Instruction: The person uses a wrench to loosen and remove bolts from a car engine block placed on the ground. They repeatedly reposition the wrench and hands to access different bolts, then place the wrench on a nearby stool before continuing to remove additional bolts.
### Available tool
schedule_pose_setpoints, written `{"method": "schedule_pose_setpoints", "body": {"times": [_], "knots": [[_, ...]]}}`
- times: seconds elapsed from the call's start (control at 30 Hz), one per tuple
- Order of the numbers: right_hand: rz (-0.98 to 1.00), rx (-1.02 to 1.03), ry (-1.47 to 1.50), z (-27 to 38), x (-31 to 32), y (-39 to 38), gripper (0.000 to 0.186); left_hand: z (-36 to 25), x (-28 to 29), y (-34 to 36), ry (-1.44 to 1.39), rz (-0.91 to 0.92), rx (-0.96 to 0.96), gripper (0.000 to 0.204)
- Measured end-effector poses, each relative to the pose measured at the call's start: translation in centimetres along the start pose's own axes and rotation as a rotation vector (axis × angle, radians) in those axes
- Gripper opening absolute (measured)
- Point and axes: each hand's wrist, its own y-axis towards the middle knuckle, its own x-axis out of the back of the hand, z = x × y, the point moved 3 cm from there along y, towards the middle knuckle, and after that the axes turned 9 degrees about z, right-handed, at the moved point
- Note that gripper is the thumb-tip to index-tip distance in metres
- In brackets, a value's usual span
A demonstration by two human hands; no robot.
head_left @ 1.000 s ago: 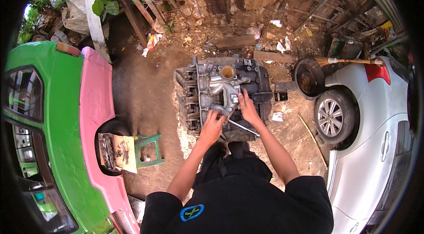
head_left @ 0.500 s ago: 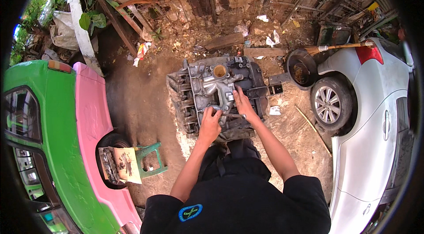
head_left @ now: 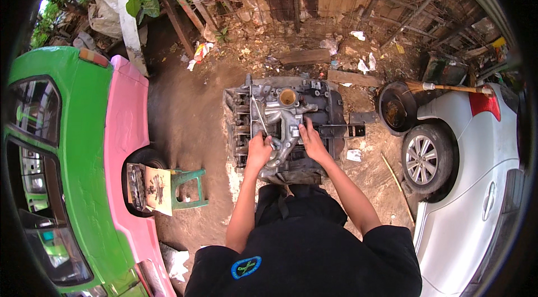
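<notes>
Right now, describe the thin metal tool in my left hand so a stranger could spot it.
Between the green-and-pink car and the silver car sits a grey engine. On the engine's left part, your left hand holds the near end of the metal tool, which points away from you. It is slim, straight and shiny, while the parts around it are thicker and duller.

The engine (head_left: 290, 120) is grey, the shirt (head_left: 314, 258) black, the left car (head_left: 92, 157) green and pink
</notes>
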Motion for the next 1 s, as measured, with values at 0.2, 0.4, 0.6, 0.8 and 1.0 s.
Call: {"method": "schedule_pose_setpoints", "body": {"times": [0.2, 0.4, 0.6, 0.8, 1.0], "knots": [[0.016, 0.031, -0.09, 0.2, 0.4, 0.1, 0.071, 0.4, 0.4, -2.3, -0.144, -0.06, 0.109, 0.019], [0.152, -0.015, -0.007, -0.5, 0.7, 0.7, 0.07, 0.1, -0.1, -4.2, -0.222, -0.138, -0.077, 0.013], [0.18, -0.022, -0.018, -0.7, 0.8, 0.9, 0.07, -0.1, -1.5, -4.6, -0.032, -0.161, -0.166, 0.024], [0.163, -0.027, -0.115, -2.3, 0.6, 1.2, 0.072, -0.1, -1.8, -4.4, -0.017, -0.116, -0.229, 0.022], [0.053, 0.168, -0.143, -2.4, 0.6, 1.6, 0.076, -0.5, -2.0, -4.0, 0.224, -0.221, -0.309, 0.023]]}}
